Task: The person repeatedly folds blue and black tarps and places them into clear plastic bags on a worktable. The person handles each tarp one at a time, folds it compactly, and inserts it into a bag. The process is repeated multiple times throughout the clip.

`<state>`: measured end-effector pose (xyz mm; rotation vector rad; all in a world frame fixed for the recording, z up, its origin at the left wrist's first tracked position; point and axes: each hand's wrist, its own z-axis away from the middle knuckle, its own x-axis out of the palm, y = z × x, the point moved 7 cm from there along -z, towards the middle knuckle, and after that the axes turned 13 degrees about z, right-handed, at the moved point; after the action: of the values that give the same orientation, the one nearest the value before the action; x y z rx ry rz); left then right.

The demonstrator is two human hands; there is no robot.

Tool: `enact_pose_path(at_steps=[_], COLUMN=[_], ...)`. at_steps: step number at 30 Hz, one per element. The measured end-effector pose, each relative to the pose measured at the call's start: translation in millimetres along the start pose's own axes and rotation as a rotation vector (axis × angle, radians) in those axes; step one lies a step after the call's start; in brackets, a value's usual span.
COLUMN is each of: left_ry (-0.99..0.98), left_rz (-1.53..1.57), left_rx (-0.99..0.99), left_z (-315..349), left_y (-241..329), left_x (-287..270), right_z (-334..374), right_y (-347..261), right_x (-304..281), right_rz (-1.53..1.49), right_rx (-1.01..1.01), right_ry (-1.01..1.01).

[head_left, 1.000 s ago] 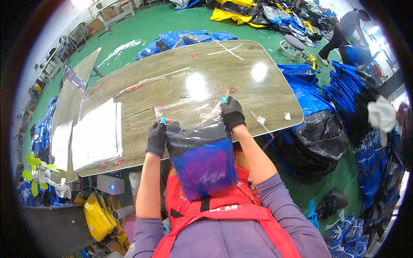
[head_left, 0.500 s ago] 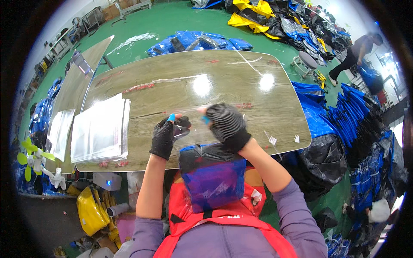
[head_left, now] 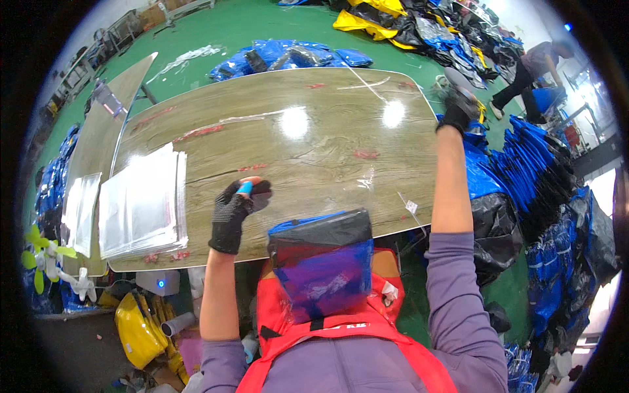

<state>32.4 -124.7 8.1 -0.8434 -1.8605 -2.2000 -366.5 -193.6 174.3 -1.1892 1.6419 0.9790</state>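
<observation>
1. Package [head_left: 322, 265], flat and roughly rectangular, blue-purple with a black upper band, glossy on its surface; it sits at lap level against my red apron [head_left: 271, 302], by the near edge of the table [head_left: 314, 167], apart from both my hands.
2. My left hand [head_left: 237, 202], in a black, dot-textured glove with a blue band on one digit, is above the tabletop, fingers curled toward the thumb; I cannot tell whether I pinch anything.
3. My right hand [head_left: 460, 108], black-gloved and blurred, is stretched out past the right edge; I cannot tell its opening or whether it holds anything.
4. The tabletop is shiny wood grain, red-scuffed.
5. To my left lie smooth, flat clear plastic sleeves [head_left: 139, 209].
6. To my right bulges creased black sheeting [head_left: 495, 226].
</observation>
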Motion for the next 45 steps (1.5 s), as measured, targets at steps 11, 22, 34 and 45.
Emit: enact_pose_path(at_steps=[11, 22, 34, 45], left_ry=[-0.091, -0.161, -0.103, 0.016], left_rz=[0.306, -1.06, -0.246, -0.071], left_rx=[-0.144, 0.348, -0.329, -0.013], left_z=[36.6, 91.4, 95.3, -242.1], left_y=[10.9, 25.8, -118.9, 55.9], left_x=[-3.4, 13.7, 45.5, -99.0], right_z=[166.7, 246.9, 160.6, 442.2], right_y=[-73.2, -54.6, 0.0, 77.6], right_x=[89.4, -21.7, 155.8, 145.5], right_rz=[-1.896, -0.374, -0.095, -0.433], right_rx=[-0.064, -0.64, -0.405, -0.176], right_ry=[-0.835, -0.105, 0.267, -0.93])
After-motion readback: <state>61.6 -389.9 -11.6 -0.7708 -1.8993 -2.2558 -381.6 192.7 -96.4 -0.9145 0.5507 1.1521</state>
